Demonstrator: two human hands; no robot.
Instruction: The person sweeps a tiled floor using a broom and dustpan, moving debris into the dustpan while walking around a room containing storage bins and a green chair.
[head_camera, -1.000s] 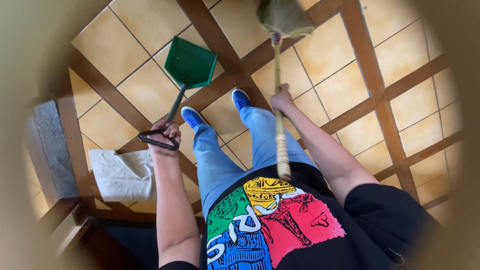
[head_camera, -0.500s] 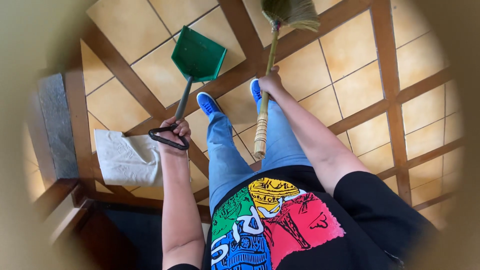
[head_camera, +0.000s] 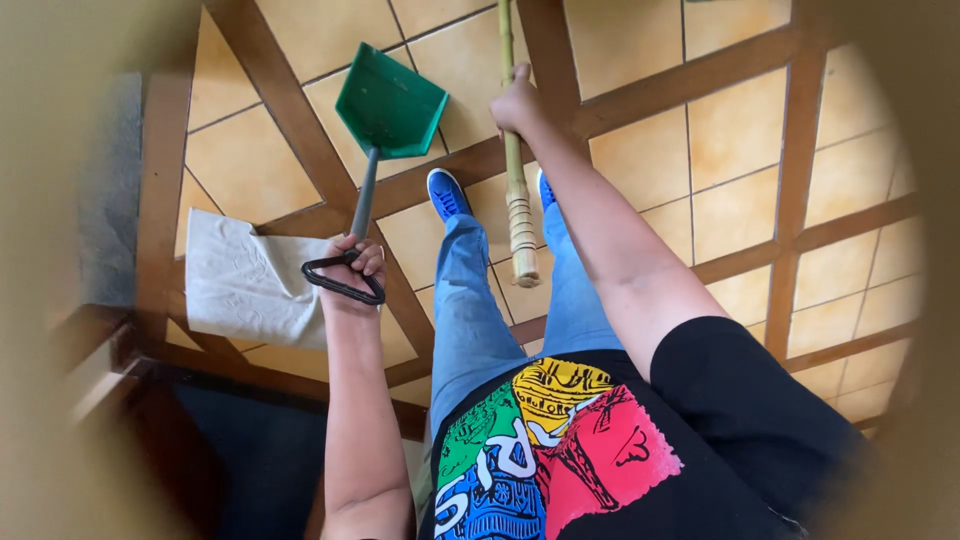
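Observation:
My left hand (head_camera: 355, 268) grips the black loop handle of a green dustpan (head_camera: 390, 102), whose scoop hangs over the tiled floor ahead of my left blue shoe (head_camera: 447, 193). Further right, my right hand (head_camera: 517, 103) is closed around the wooden stick of a broom (head_camera: 519, 215). The stick runs up out of the top of the frame, so the bristles are hidden. Its lower end, wrapped in cord, points back toward my legs in blue jeans.
The floor is yellow tile (head_camera: 740, 130) crossed by brown strips. A pale cloth (head_camera: 250, 285) lies flat on the floor left of my left hand. A grey stone slab (head_camera: 110, 190) and a dark wooden step (head_camera: 120, 360) border the left side.
The view has swung, and my right hand has pushed the broom forward and more upright, so its bristles have left the frame. The dustpan stays held in my left hand.

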